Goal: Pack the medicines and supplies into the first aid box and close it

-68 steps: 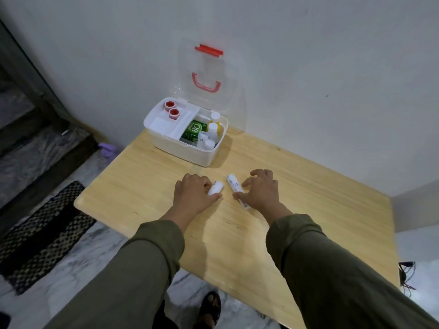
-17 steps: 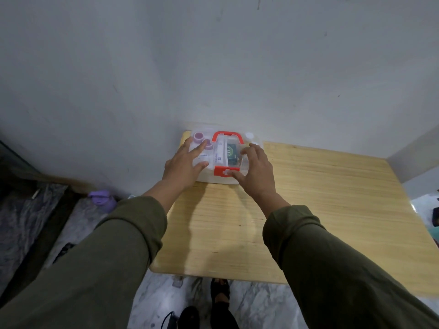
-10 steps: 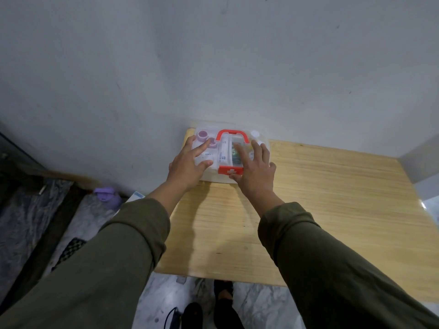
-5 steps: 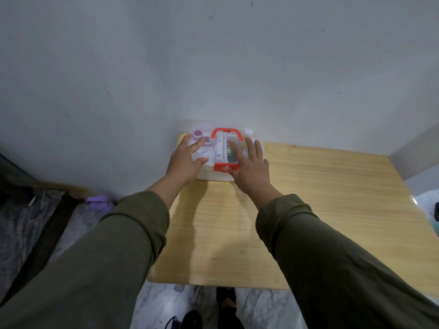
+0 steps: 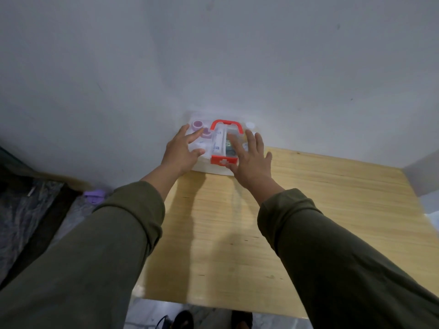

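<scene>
The first aid box (image 5: 221, 143), at the desk's (image 5: 308, 210) 12 o'clock edge, is pressed under the flat, unclenched left hand (image 5: 181, 151) and right hand (image 5: 253, 160), each grip holding nothing; the red latch (image 5: 223, 160) appears unseated, so uneven pressure could leave it unfastened.

Olive-green long sleeves (image 5: 99, 257), seemingly cuffed

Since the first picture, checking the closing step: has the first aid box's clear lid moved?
Yes. The clear lid, then upright against the wall, now lies down over the box, hands on it.
</scene>
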{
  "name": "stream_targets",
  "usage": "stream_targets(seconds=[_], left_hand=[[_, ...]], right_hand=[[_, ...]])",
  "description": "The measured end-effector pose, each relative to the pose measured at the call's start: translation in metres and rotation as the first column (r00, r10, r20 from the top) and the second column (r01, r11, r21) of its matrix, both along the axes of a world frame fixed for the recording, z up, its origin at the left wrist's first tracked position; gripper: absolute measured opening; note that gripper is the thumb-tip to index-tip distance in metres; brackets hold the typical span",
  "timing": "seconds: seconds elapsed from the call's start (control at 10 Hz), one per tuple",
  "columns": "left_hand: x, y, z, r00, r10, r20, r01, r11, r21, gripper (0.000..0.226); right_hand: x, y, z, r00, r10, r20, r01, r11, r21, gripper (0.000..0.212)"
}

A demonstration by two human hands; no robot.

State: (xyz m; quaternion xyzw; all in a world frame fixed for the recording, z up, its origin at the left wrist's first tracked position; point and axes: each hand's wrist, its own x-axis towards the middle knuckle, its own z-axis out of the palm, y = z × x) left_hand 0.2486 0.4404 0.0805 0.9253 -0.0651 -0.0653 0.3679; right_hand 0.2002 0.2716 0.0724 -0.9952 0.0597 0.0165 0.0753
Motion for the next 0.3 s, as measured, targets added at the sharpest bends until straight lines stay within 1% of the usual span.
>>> stream_targets(seconds=[0.1,0.2,0.3], left_hand=[[0.002,0.002,-0.002,1.0,-0.01,-0.015,0.01,1.0,0.01,0.057],[0.0,-0.002,0.0,0.999,0.022,0.026,-0.024,0.997,0.079,0.058],[-0.012,-0.01,0.004,0.978,0.149,0.147,-0.148,0.989,-0.018,0.053]], right_hand=[[-0.001,-0.003,-0.001,0.999,0.031,-0.013,-0.031,1.0,0.003,0.075],[0.001,-0.009,0.002,0.997,0.079,0.011,-0.079,0.997,-0.007,0.081],[-0.015,-0.018,-0.002,0.985,0.037,0.169,-0.046,0.998,0.048,0.078]])
